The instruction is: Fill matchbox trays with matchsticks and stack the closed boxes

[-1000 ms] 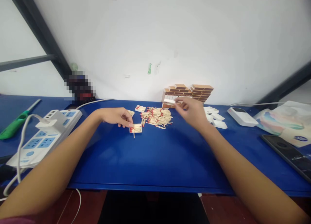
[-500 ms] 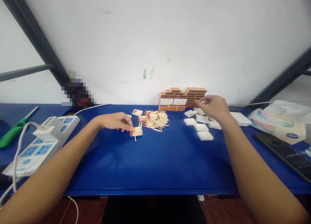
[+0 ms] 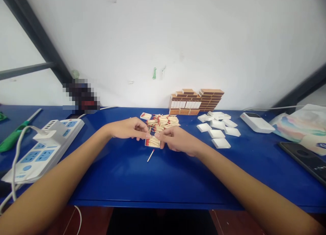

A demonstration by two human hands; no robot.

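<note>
Loose match [image 3: 150,155] at tray [image 3: 152,147]'s 6 o'clock. Left hand [image 3: 132,128] clamped on tray's 10 o'clock corner, right hand [image 3: 178,140] on its 2 o'clock, probably steadying the matches [image 3: 153,141] inside. Pile [image 3: 166,121] at 1 o'clock, handy for both.

Power strip [image 3: 38,155] toward the bench's [image 3: 127,180] left edge, adapter [image 3: 54,139] plugged in; green lighter [image 3: 11,139] left of it. Toward the right edge: phone [image 3: 303,162], pastel pack [image 3: 292,128] beyond it, white device [image 3: 257,122] beside the pack.
</note>
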